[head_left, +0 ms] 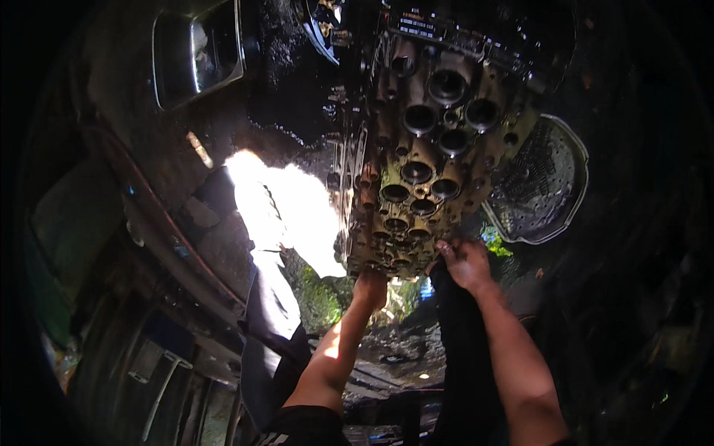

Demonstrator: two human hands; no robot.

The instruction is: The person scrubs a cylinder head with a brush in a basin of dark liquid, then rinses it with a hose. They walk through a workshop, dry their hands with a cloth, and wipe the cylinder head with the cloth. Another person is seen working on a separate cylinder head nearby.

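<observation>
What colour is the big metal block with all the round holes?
The metal block is brownish grey, seen best in the head view.

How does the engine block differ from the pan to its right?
The block is long, the pan rounded. The block's face has large round holes; the pan, a speckled surface inside a rim. The block is brownish, the pan grey. Both look metallic.

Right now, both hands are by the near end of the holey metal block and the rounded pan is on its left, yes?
Not quite: the head view shows the rounded pan right of the metal block, not left. The left hand and right hand are by its near end.
</observation>
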